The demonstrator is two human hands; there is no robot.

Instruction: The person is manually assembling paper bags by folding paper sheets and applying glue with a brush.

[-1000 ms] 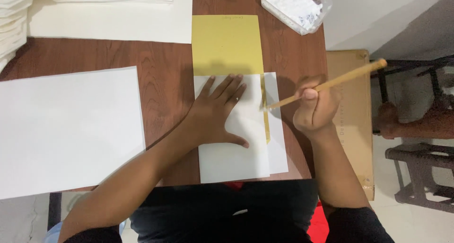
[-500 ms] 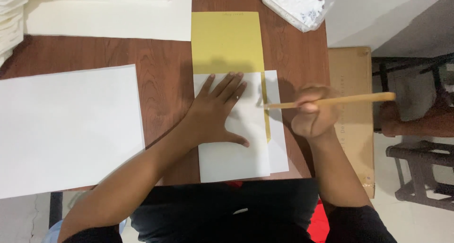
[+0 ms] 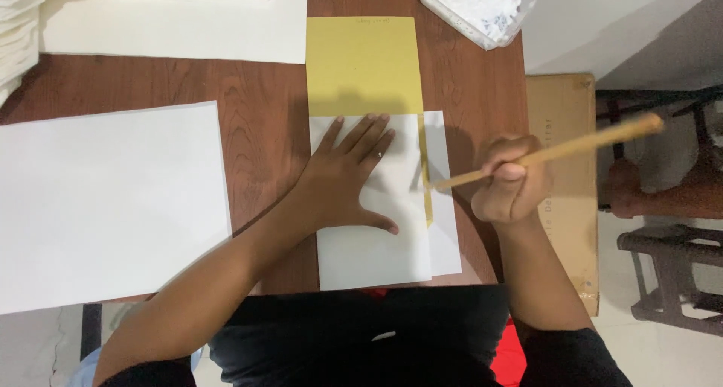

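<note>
Right-hand grip [image 3: 514, 185] closed around wooden stick [image 3: 546, 153]; long axis slanting toward table's right edge, tip on yellow strip [image 3: 427, 195]. Left hand [image 3: 348, 178] flat, pinning white sheet [image 3: 373, 255] beside it.

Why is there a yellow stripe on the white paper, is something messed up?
Nothing looks messed up. The yellow strip shows between two overlapping white sheets, under the stick's tip. The left hand lies flat on the paper; the right hand holds the stick.
</note>
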